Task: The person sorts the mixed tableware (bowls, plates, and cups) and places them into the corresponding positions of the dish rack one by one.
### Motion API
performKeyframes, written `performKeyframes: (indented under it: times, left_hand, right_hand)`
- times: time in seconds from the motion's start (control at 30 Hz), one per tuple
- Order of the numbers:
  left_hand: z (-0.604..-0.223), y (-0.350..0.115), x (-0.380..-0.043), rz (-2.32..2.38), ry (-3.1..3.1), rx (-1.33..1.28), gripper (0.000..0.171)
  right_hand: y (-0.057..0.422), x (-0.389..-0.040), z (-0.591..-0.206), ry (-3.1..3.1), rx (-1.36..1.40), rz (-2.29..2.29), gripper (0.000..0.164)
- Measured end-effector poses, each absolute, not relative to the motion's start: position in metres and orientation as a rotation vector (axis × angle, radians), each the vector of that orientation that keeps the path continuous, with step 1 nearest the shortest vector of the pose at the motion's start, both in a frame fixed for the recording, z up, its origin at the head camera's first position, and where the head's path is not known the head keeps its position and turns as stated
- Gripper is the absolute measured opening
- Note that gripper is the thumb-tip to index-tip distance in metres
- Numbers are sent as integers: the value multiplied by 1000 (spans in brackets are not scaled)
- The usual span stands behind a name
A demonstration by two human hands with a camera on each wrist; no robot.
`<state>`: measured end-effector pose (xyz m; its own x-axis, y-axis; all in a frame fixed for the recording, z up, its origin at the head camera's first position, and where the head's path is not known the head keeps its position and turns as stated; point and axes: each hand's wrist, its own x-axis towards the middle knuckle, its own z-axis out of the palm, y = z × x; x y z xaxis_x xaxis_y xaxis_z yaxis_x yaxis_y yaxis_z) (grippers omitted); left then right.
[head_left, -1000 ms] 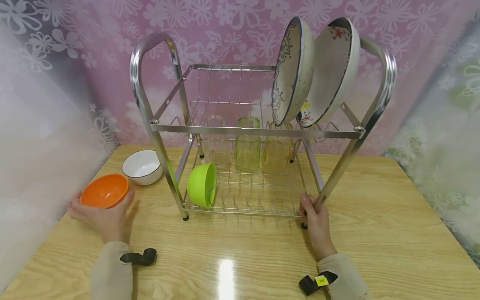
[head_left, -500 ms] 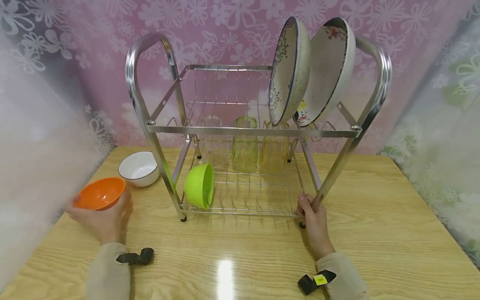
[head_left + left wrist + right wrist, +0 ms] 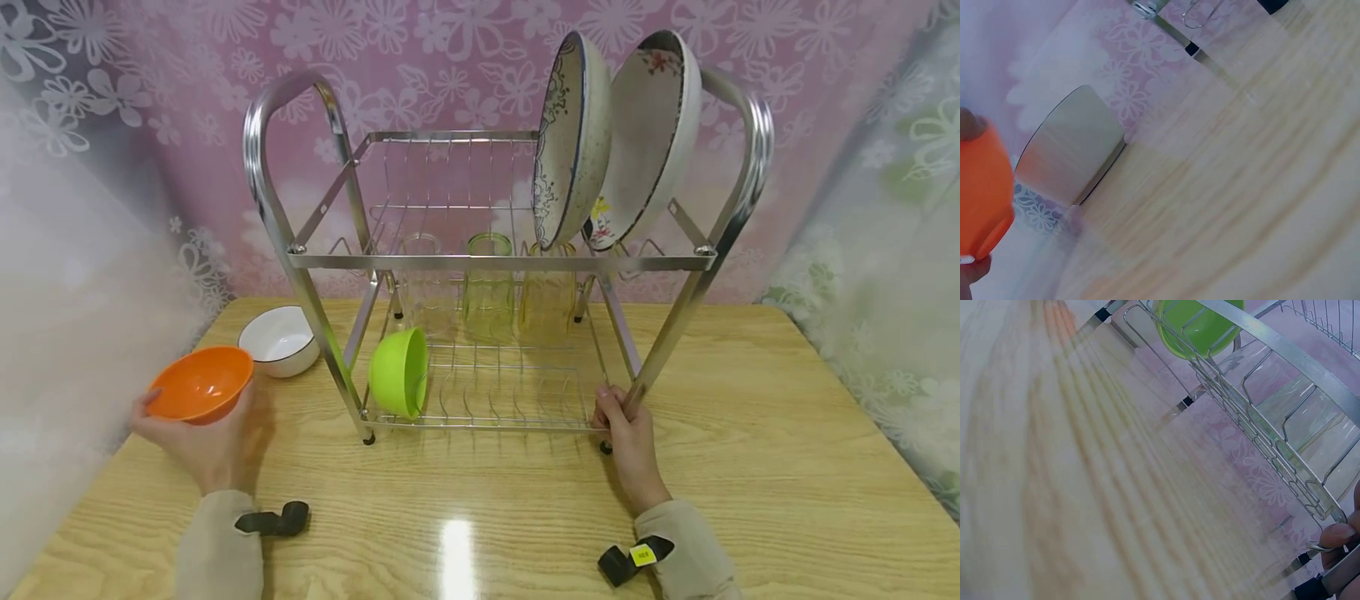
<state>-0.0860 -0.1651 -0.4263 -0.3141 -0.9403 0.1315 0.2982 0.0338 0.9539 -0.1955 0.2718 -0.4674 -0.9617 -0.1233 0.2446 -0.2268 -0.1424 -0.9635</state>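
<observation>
An orange bowl (image 3: 202,385) is in my left hand (image 3: 197,450), left of the rack, held by thumb and fingers at its sides with the opening up. In the left wrist view its base appears raised above the table. My right hand (image 3: 632,446) grips the lower front right corner of a two-tier metal dish rack (image 3: 502,263). The right wrist view shows fingertips (image 3: 1337,534) on the wire there. A green bowl (image 3: 396,373) stands on its side at the lower tier's left end. Just behind the orange bowl, a white bowl (image 3: 281,343) with a dark rim sits on the table.
Two large patterned bowls, one blue-rimmed (image 3: 592,150) and one with red flowers (image 3: 663,142), lean upright on the upper tier's right. Behind the lower tier's wires stand a clear glass (image 3: 429,292), a green glass (image 3: 487,292) and a yellow glass (image 3: 548,296). Floral curtains surround the table.
The orange bowl, held by my left hand, has shifted slightly left and now sits a little higher than half a second ago. My right hand keeps its grip on the rack's corner.
</observation>
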Motion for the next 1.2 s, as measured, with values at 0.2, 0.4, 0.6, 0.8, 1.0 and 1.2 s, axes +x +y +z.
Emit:
performKeyframes:
  times: [0.2,0.4,0.6,0.8,1.0,1.2]
  left_hand:
    - [-432,-174,-80,-1609,-1381,699,101]
    - [-428,-188,-65,-1544,-1780,619,96]
    - [-425,-196,-61,-1565,-2285,400,102]
    - [-426,-196,-61,-1556,-2581,145,101]
    - [-419,-197,-53,-1651,-2660,-130,97]
    - [-407,-199,-48,-1862,-2678,-351,96]
  right_hand:
    - [272,-196,-468,-2010,441,2287,43]
    - [272,-195,-468,-2005,429,2291,43]
    - [273,-196,-467,-1954,470,2314,43]
    - [273,-196,-468,-1948,463,2314,42]
    - [272,-197,-468,-1932,489,2316,43]
    - [271,-197,-467,-1947,472,2314,43]
